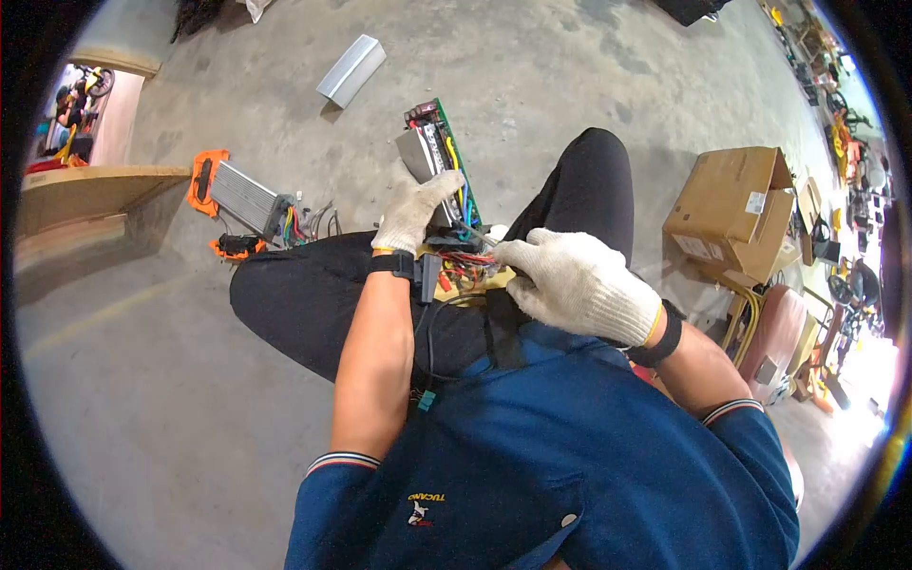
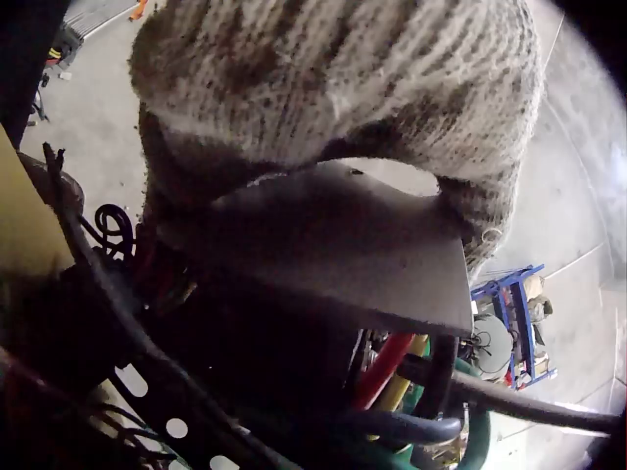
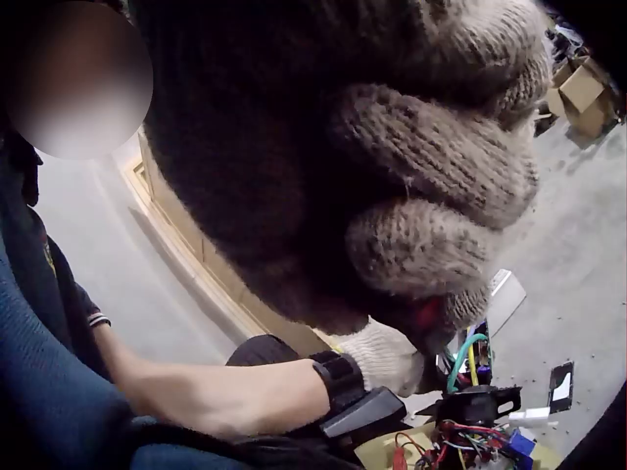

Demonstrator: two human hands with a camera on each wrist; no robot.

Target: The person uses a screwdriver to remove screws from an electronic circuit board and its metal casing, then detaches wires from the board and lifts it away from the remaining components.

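Note:
My gloved left hand (image 1: 416,211) grips a grey metal plate (image 2: 343,250) on a circuit board assembly, its thumb and fingers on either side. A green circuit board (image 1: 472,185) stands along the assembly's right side, with yellow and blue wires beside it. My gloved right hand (image 1: 584,285) holds what looks like a screwdriver (image 2: 549,403), fingers curled round it. The tool's thin shaft points toward the wires at the assembly's near end, and its handle is mostly hidden in the glove. Red wires (image 1: 465,257) bunch between my legs, close under both hands.
A silver metal housing (image 1: 351,71) lies on the floor ahead. At left sits a finned unit (image 1: 249,197) with orange end pieces and loose wires. A cardboard box (image 1: 727,209) stands at right, and a wooden ledge (image 1: 104,195) at far left.

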